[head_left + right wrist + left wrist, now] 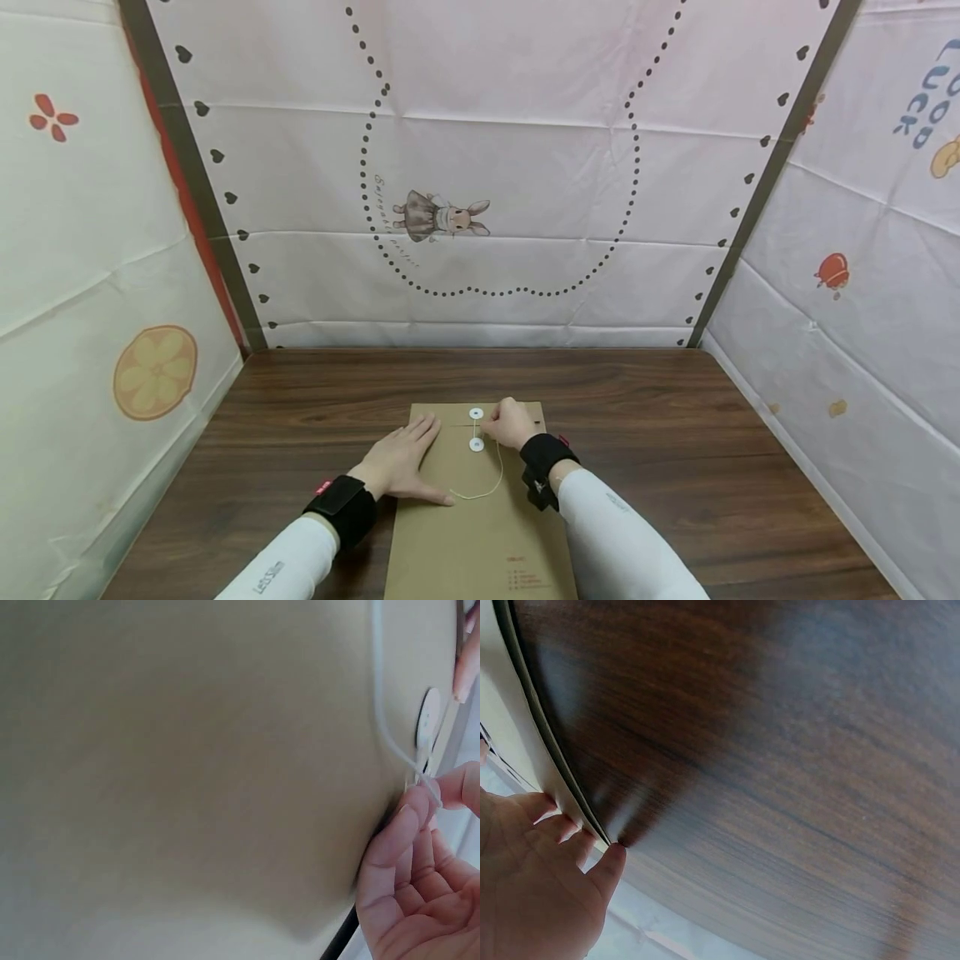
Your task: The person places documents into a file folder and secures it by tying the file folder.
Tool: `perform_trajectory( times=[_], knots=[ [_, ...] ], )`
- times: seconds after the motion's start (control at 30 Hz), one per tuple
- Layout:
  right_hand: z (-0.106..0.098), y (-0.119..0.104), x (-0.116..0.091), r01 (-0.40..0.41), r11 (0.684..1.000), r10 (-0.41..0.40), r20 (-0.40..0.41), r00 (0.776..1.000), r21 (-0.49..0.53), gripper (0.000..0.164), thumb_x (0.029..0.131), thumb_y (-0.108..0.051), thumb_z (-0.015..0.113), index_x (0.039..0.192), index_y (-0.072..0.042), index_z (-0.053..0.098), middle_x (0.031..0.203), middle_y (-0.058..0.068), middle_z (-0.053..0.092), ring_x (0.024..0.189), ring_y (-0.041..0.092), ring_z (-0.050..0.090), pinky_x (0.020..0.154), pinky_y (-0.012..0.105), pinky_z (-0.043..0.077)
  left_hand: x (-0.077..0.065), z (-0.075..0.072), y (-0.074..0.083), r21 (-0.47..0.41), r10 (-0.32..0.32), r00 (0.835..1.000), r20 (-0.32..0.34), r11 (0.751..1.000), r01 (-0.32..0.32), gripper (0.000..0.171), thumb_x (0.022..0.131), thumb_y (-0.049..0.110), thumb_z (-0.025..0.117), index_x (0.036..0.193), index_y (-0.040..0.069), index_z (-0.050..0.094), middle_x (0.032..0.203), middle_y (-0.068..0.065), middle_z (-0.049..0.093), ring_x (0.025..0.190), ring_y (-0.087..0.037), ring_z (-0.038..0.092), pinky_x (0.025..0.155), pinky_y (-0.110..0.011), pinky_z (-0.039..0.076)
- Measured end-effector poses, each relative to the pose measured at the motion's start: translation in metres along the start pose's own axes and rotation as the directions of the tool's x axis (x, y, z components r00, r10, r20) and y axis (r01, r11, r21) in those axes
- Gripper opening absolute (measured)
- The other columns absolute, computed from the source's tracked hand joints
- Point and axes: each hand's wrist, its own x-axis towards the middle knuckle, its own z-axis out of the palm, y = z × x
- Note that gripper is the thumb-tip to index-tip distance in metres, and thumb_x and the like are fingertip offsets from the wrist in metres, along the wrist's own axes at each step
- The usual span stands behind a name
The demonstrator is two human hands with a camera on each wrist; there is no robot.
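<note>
A brown kraft paper envelope [465,542] lies flat on the table with its flap end at the far side. Two white string-tie buttons, the upper button [476,413] and lower button [476,445], sit on it with string between them. My right hand [512,425] pinches the white string [379,690] between thumb and forefinger, just right of the buttons. The string's loose part curves down across the envelope. With fingers spread, my left hand [405,458] rests on the envelope's left side; in the left wrist view its fingertips [615,855] meet the edge.
Dark wood table [315,392] surrounds the envelope. White printed cloth walls, such as the back cloth [525,283], enclose the table at the back and both sides. Red print [521,575] marks the envelope's near right part.
</note>
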Motion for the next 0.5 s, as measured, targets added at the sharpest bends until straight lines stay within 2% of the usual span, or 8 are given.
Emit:
perform_trajectory(
  times=[0.07,0.23,0.3,0.43,0.5],
  knots=[
    [0.0,-0.002,0.001,-0.022,0.998,0.02,0.034,0.999,0.059,0.048,0.089,-0.009,0.065,0.047,-0.018,0.042,0.043,-0.01,0.044,0.039,0.003,0.035,0.043,0.02,0.026,0.0,0.0,0.0,0.0,-0.003,1.0,0.003,1.0,0.003,0.125,0.07,0.076,0.076,0.159,0.001,0.032,0.169,-0.021,0.028,0.157,-0.038,0.031,0.123,-0.057,0.034],
    [0.005,-0.011,0.006,-0.091,0.988,0.082,0.074,0.994,0.123,0.038,0.094,-0.01,0.065,0.056,-0.009,0.06,0.047,-0.008,0.054,0.043,0.003,0.045,0.047,0.017,0.031,-0.001,-0.001,0.001,-0.007,-0.005,1.0,0.002,1.0,0.005,0.125,0.07,0.076,0.076,0.159,0.001,0.032,0.169,-0.021,0.028,0.157,-0.038,0.031,0.123,-0.057,0.034],
    [0.009,-0.014,0.007,-0.081,0.992,0.075,0.059,0.995,0.097,0.037,0.092,-0.008,0.065,0.056,-0.01,0.058,0.047,-0.01,0.05,0.042,0.003,0.043,0.046,0.016,0.03,-0.001,-0.002,0.002,-0.011,-0.003,1.0,0.0,1.0,0.003,0.125,0.069,0.075,0.077,0.159,0.0,0.032,0.168,-0.021,0.028,0.156,-0.039,0.031,0.123,-0.057,0.034],
    [0.015,-0.019,0.007,-0.033,0.998,0.03,0.047,0.998,0.057,0.041,0.086,-0.003,0.065,0.053,-0.016,0.043,0.046,-0.011,0.039,0.042,0.002,0.035,0.046,0.016,0.026,-0.001,-0.003,0.002,-0.013,-0.006,1.0,0.0,1.0,0.006,0.126,0.069,0.075,0.077,0.159,0.0,0.032,0.168,-0.022,0.029,0.156,-0.039,0.031,0.123,-0.057,0.034],
    [0.018,-0.021,0.006,-0.007,0.999,0.006,0.046,0.999,0.039,0.039,0.084,-0.002,0.066,0.053,-0.015,0.045,0.047,-0.011,0.041,0.043,0.002,0.036,0.047,0.016,0.027,-0.002,-0.003,0.002,-0.014,-0.006,1.0,-0.003,1.0,0.006,0.126,0.069,0.075,0.077,0.159,-0.001,0.032,0.168,-0.022,0.029,0.156,-0.039,0.031,0.123,-0.057,0.034]
  ],
)
